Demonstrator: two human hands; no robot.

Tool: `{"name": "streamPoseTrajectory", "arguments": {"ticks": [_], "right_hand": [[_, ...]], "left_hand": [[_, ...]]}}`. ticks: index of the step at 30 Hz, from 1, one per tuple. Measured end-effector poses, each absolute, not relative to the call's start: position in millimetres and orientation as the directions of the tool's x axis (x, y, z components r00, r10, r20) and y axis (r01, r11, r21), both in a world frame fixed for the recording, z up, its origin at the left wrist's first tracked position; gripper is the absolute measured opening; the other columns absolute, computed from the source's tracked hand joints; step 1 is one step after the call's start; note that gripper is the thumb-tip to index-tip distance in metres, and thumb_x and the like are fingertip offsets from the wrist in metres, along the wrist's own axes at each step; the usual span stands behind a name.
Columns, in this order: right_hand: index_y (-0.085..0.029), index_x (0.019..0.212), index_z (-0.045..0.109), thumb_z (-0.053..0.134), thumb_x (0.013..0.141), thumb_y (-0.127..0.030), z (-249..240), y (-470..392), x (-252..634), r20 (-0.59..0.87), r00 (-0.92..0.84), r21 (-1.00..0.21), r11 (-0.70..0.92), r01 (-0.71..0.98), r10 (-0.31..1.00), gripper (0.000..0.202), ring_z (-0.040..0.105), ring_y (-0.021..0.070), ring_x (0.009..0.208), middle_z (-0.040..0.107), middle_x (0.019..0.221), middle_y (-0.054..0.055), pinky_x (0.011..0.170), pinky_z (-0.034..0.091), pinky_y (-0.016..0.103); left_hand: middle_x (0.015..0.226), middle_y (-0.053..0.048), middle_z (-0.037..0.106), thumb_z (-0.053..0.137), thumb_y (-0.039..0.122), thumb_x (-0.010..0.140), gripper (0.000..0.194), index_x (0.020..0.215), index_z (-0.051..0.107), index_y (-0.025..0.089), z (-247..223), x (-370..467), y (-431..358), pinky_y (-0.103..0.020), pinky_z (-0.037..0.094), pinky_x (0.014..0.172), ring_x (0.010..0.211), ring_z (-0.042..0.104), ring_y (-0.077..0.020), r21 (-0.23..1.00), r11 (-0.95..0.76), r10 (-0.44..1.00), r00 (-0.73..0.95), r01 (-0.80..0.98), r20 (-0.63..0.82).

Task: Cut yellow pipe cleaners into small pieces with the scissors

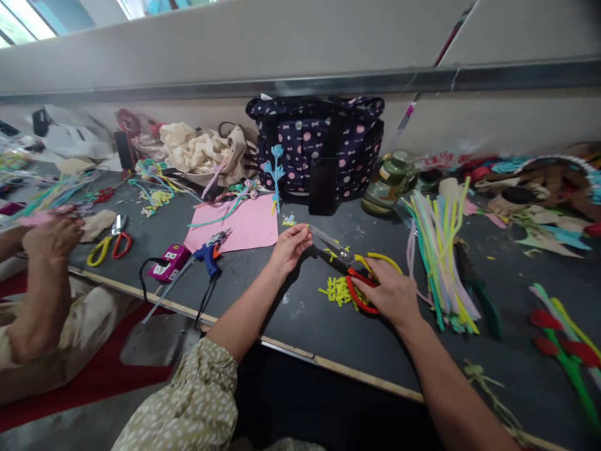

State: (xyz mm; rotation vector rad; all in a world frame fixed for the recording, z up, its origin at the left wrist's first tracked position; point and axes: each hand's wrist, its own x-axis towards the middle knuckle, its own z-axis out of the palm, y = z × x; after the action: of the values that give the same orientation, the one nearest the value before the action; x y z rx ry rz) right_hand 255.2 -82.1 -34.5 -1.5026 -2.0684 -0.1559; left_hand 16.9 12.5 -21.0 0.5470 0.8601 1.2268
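Note:
My right hand (392,289) is closed on the red and yellow handles of a pair of scissors (350,262), whose blades point left toward my other hand. My left hand (293,245) pinches a tiny yellow piece (308,227) near the blade tips; most of the piece is hidden by the fingers. Below the scissors lies a pile of short yellow-green pieces (339,292) on the dark table. A few small pale blue and yellow bits (288,220) rest just beyond my left hand.
A pink sheet (253,225), blue glue gun (210,254) and purple box (169,262) lie left. Behind stand a dotted bag (300,138), black phone (323,186) and green jar (387,181). Fuzzy stems (444,263) lie right. Another person's hands (54,238) are far left, near other scissors (110,241).

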Motion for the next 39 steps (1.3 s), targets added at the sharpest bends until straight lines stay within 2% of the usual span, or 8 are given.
{"name": "streamPoseTrajectory", "arguments": {"ticks": [6, 10, 20, 28, 39], "right_hand": [[-0.016, 0.112, 0.061, 0.055, 0.084, -0.054, -32.0, -82.7, 252.9, 0.524, -0.222, -0.200, 0.373, 0.906, 0.822, 0.047, 0.065, 0.0175, 0.085, 0.069, 0.098, 0.007, 0.068, 0.048, 0.026], [-0.016, 0.112, 0.060, 0.056, 0.084, -0.053, -33.6, -82.6, 254.1, 0.542, -0.234, -0.168, 0.378, 0.911, 0.807, 0.047, 0.064, 0.0174, 0.086, 0.068, 0.098, 0.007, 0.068, 0.048, 0.026], [-0.016, 0.114, 0.060, 0.056, 0.084, -0.051, -34.4, -83.0, 253.9, 0.536, -0.230, -0.185, 0.379, 0.907, 0.812, 0.046, 0.064, 0.0180, 0.088, 0.068, 0.101, 0.008, 0.071, 0.048, 0.027], [-0.017, 0.114, 0.060, 0.057, 0.083, -0.052, -36.3, -82.6, 256.8, 0.546, -0.208, -0.193, 0.364, 0.911, 0.812, 0.047, 0.064, 0.0189, 0.091, 0.068, 0.102, 0.008, 0.072, 0.048, 0.027], [-0.015, 0.111, 0.062, 0.057, 0.084, -0.051, -30.6, -83.1, 251.4, 0.576, -0.260, -0.145, 0.410, 0.901, 0.775, 0.045, 0.066, 0.0185, 0.087, 0.069, 0.097, 0.008, 0.068, 0.049, 0.026]], "left_hand": [[0.068, 0.001, 0.063, 0.081, 0.018, 0.060, 0.027, 0.082, 0.066, 0.014, -19.2, 18.0, 10.0, -0.020, 0.052, 0.063, 0.061, 0.060, -0.0077, 0.745, 0.267, 0.962, 0.122, -0.611, -0.244], [0.066, 0.001, 0.063, 0.083, 0.020, 0.058, 0.032, 0.083, 0.065, 0.014, -19.6, 19.2, 8.8, -0.021, 0.052, 0.063, 0.061, 0.061, -0.0084, 0.768, 0.274, 0.961, 0.140, -0.578, -0.238], [0.065, 0.000, 0.062, 0.084, 0.028, 0.057, 0.032, 0.075, 0.063, 0.012, -18.0, 22.3, 5.1, -0.024, 0.051, 0.064, 0.061, 0.059, -0.0097, 0.849, 0.196, 0.980, 0.129, -0.491, -0.151], [0.070, 0.000, 0.063, 0.083, 0.024, 0.059, 0.031, 0.080, 0.063, 0.013, -13.7, 19.6, 5.6, -0.026, 0.052, 0.066, 0.058, 0.058, -0.0082, 0.795, 0.223, 0.975, 0.115, -0.564, -0.192], [0.063, 0.002, 0.059, 0.081, 0.019, 0.060, 0.028, 0.081, 0.063, 0.014, -16.1, 20.7, 5.7, -0.026, 0.051, 0.065, 0.056, 0.057, -0.0084, 0.747, 0.247, 0.968, 0.123, -0.618, -0.218]]}}
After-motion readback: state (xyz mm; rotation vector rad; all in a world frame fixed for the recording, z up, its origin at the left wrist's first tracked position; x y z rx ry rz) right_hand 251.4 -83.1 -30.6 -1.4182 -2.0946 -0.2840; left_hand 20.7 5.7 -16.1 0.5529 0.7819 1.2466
